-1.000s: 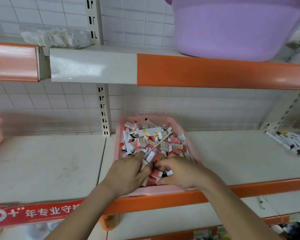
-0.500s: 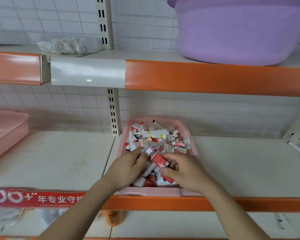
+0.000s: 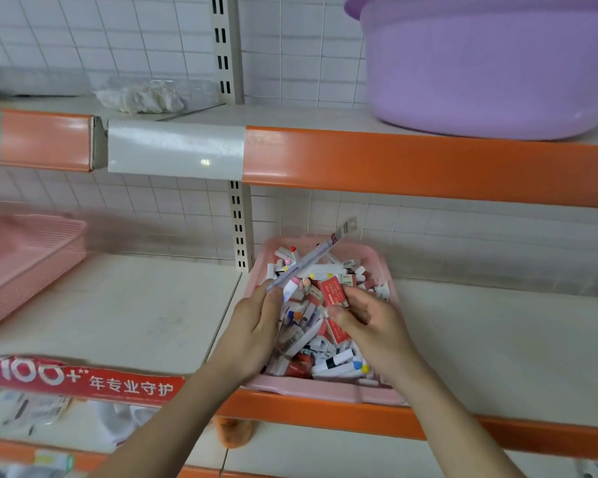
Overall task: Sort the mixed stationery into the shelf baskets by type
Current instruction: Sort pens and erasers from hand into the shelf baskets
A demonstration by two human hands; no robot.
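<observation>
A pink basket (image 3: 382, 260) full of mixed stationery stands on the middle shelf, heaped with several erasers, small tubes and markers. My left hand (image 3: 256, 322) holds a long packaged pen (image 3: 315, 258) that slants up to the right above the pile. My right hand (image 3: 366, 315) pinches a red eraser box (image 3: 332, 290) over the basket. A second pink basket (image 3: 32, 257) sits on the same shelf at the far left; its inside looks bare.
A purple basin (image 3: 491, 70) stands on the upper shelf at the right, with crumpled plastic (image 3: 142, 96) to its left. An upright slotted post (image 3: 240, 225) stands behind the basket. Orange shelf edges (image 3: 428, 163) run across.
The view has shifted left. My left hand has lifted the long packaged pen out of the pile. My right hand has raised the red eraser box higher.
</observation>
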